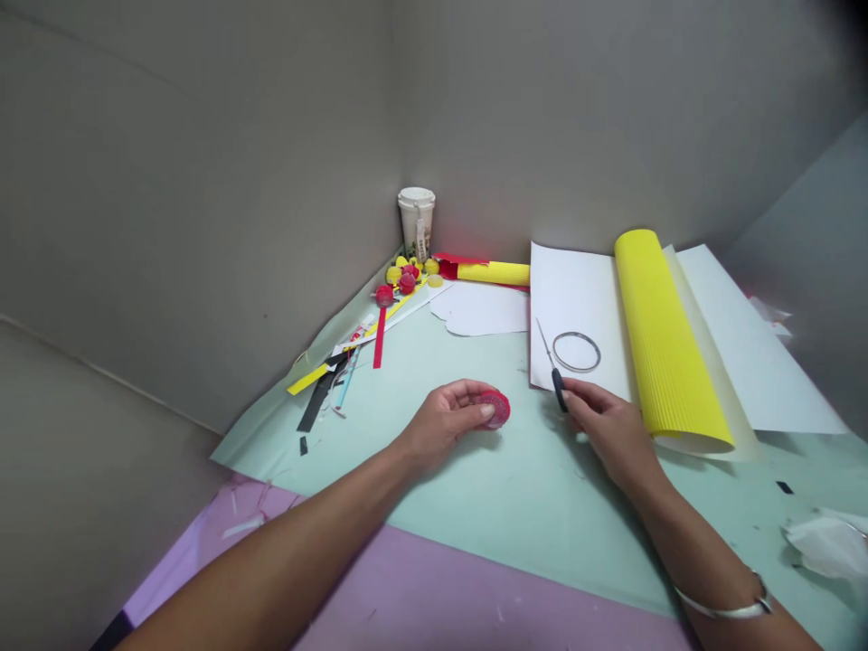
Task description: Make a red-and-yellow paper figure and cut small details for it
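Observation:
My left hand (451, 418) pinches a red round disc (498, 410), which looks like coiled corrugated paper, between thumb and fingers just above the green sheet (467, 506). To its right, my right hand (607, 429) is closed on the dark handle of slim scissors (559, 389), seen nearly edge-on, with the thin metal point directed up and away. The disc and the scissors are apart. A metal ring (576, 352) lies on the white paper (576, 280) just beyond the right hand.
A yellow corrugated roll (668, 344) lies at right. Red and yellow paper lollipop-like pieces (384, 296) cluster at back left, with black strips (318, 398) nearby. A lidded white cup (416, 221) stands in the corner. Crumpled white material (827, 542) is at far right.

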A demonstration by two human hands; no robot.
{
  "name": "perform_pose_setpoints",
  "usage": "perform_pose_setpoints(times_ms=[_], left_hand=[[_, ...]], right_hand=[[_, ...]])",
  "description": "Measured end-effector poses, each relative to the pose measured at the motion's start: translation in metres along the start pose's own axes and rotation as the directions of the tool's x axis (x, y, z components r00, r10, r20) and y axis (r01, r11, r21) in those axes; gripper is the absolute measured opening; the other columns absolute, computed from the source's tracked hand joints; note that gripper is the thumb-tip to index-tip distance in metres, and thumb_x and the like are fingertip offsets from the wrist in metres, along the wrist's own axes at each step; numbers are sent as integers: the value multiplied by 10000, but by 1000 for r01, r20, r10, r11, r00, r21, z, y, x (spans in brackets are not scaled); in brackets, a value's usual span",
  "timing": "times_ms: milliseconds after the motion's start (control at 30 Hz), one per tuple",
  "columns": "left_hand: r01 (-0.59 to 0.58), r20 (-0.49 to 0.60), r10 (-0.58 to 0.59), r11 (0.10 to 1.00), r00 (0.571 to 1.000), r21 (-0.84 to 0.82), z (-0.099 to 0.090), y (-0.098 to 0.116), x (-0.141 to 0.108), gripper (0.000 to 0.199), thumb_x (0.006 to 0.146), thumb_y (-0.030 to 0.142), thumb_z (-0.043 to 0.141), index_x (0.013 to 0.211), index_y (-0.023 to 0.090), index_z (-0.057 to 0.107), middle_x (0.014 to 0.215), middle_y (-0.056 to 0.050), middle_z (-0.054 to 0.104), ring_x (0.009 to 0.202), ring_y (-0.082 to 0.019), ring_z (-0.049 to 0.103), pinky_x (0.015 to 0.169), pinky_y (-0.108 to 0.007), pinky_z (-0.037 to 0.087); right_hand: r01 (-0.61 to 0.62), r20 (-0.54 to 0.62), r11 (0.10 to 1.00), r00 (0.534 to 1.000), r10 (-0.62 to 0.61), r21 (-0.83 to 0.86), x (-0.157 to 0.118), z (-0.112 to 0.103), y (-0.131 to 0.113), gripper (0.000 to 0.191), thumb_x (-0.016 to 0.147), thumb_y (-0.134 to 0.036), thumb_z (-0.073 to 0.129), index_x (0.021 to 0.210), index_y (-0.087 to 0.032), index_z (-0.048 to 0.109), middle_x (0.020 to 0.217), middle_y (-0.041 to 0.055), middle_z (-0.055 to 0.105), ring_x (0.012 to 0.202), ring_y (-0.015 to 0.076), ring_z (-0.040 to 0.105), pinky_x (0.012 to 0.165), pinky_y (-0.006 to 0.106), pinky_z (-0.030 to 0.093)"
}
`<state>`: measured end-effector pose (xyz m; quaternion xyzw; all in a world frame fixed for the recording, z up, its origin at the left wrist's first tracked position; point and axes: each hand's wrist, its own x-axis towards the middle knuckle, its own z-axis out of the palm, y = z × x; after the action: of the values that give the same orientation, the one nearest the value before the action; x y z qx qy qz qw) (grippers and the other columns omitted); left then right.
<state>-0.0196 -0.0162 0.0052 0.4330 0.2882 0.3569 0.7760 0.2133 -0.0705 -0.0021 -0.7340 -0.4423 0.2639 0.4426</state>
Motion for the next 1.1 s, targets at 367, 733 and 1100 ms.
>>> perform_pose_setpoints(times_ms=[367,733,1100], left_hand=[[-62,-49,61,998,997,-15,-11,7,5,421,650,296,866,987,124,682,929,-89,706,835,-180,656,815,-340,503],[-166,-81,178,976,981,138,-32,23,10,373,704,283,826,1012,131,679,948,-85,720,845,-167,660,836,-305,485],[-206,-99,225,964,969,166,-38,20,14,342,714,263,808,1010,147,685,986,-71,719,888,-166,655,878,-319,480]], right_hand=[[-244,429,849,903,23,468,-8,9,-2,395,746,-439,742,999,-142,684,1021,120,691,593,128,590,420,233,387],[81,461,977,872,-166,199,-22,12,-2,250,831,-399,638,965,-189,644,683,-20,602,572,119,530,533,238,437],[436,341,882,868,-361,-177,-22,15,7,256,801,-401,640,966,-206,654,720,-7,646,550,133,525,547,264,456]])
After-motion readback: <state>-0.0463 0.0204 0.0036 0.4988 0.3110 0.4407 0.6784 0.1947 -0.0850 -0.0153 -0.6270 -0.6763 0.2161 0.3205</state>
